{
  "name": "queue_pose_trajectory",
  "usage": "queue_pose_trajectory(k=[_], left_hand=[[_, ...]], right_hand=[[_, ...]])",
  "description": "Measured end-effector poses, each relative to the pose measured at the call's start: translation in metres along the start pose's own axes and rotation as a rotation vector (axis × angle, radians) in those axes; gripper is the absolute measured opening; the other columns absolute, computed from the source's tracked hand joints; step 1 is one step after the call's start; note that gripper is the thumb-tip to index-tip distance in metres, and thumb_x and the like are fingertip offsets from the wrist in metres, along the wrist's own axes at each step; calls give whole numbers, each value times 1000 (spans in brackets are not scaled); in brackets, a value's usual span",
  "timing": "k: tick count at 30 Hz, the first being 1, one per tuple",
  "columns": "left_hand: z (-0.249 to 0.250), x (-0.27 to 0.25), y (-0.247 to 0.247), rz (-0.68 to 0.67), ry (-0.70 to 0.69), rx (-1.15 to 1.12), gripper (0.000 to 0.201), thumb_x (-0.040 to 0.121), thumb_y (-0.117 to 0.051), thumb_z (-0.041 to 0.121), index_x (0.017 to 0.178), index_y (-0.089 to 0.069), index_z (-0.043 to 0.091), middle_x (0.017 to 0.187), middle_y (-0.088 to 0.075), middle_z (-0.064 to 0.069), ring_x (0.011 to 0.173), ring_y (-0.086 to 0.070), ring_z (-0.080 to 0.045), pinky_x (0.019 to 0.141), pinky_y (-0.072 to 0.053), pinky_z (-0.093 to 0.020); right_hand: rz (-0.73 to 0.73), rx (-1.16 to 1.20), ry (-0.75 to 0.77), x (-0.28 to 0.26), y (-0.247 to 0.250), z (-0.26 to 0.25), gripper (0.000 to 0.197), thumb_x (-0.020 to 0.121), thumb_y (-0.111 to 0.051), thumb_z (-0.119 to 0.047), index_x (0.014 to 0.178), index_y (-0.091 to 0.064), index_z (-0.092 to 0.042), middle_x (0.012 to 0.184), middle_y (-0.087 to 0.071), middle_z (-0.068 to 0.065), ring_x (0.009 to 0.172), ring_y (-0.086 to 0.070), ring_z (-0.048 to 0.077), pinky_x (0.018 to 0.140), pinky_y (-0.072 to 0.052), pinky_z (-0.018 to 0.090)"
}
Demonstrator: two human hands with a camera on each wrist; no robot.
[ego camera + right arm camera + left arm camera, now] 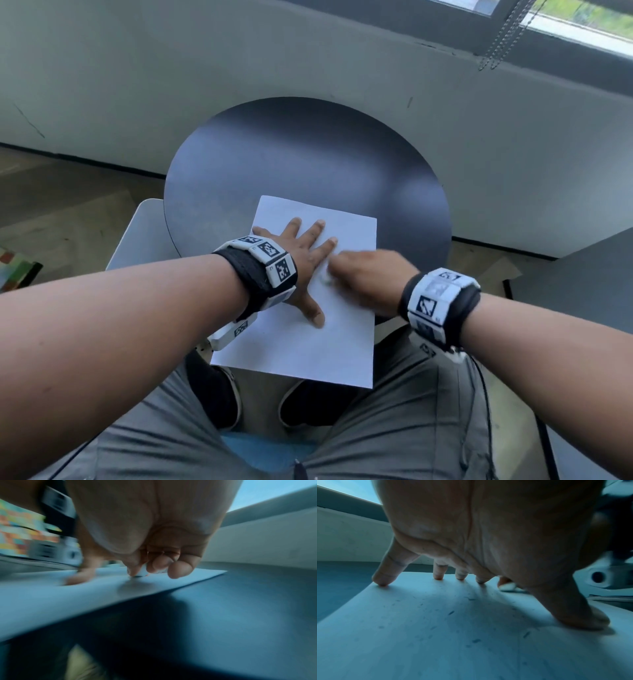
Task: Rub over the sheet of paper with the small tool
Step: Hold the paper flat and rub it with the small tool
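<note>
A white sheet of paper (301, 346) lies on a round dark table (301, 154), its near end hanging past the table's edge. My left hand (305, 260) lies spread on the paper (436, 635), fingertips (382, 581) and thumb pressing it flat. My right hand (363, 274) is curled and blurred just right of the left one. It pinches a small white eraser (142, 572) whose tip touches the paper (68, 601). The eraser (506, 586) also shows past the left palm. Small dark crumbs dot the sheet.
The table stands against a grey wall (239, 61) under a window with a bead chain (503, 37). A white chair (144, 236) is at the table's left. My knees and dark shoes (222, 397) are below the paper's overhang. A colourful object (17, 270) lies on the floor at left.
</note>
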State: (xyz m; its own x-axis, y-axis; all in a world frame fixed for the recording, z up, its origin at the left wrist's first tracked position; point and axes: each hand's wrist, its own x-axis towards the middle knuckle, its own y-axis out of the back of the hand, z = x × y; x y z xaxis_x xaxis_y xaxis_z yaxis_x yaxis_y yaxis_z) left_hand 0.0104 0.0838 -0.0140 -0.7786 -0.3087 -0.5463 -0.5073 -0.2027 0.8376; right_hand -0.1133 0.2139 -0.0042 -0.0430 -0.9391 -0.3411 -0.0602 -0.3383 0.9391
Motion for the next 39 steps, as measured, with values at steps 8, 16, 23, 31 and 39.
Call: queue_pose_trajectory(k=[8,16,23,31,39], left_hand=[[0,0,0,5,6,5,144,43,-61,94,150,18,38,159,27,9,149,14,-31,98,-23,-78],[0,-1,0,-3,11,7,144,43,-60,94,150,20,39,159,28,10,148,15,-30,98,-24,-77],[0,0,-1,-4,8,-15,145,42,-60,94,150,19,39,158,29,11,148,17,-29,98,-23,-78],[-2,0,-1,-4,10,-31,145,41,-61,94,150,19,40,158,29,12,148,18,-29,98,-22,-78],[-4,-4,-1,-22,-7,-70,142,44,-60,94,151,17,39,158,29,12,148,21,-28,100,-20,-80]], right_hand=[[34,128,-62,0,0,-2,15,98,-34,-39,99,-40,-24,99,-57,-2,90,-57,27,67,-41,34],[119,72,-327,14,4,46,26,99,-36,-41,93,-41,-16,97,-60,4,85,-56,32,70,-45,36],[3,31,24,-4,-3,1,14,97,-44,-36,103,-45,-24,101,-55,-4,96,-56,23,73,-48,37],[50,64,-41,-2,-5,-10,12,97,-41,-35,102,-42,-25,97,-56,-1,91,-58,27,67,-44,35],[121,168,-447,14,1,59,27,97,-39,-44,97,-46,-18,101,-59,4,93,-56,31,79,-47,40]])
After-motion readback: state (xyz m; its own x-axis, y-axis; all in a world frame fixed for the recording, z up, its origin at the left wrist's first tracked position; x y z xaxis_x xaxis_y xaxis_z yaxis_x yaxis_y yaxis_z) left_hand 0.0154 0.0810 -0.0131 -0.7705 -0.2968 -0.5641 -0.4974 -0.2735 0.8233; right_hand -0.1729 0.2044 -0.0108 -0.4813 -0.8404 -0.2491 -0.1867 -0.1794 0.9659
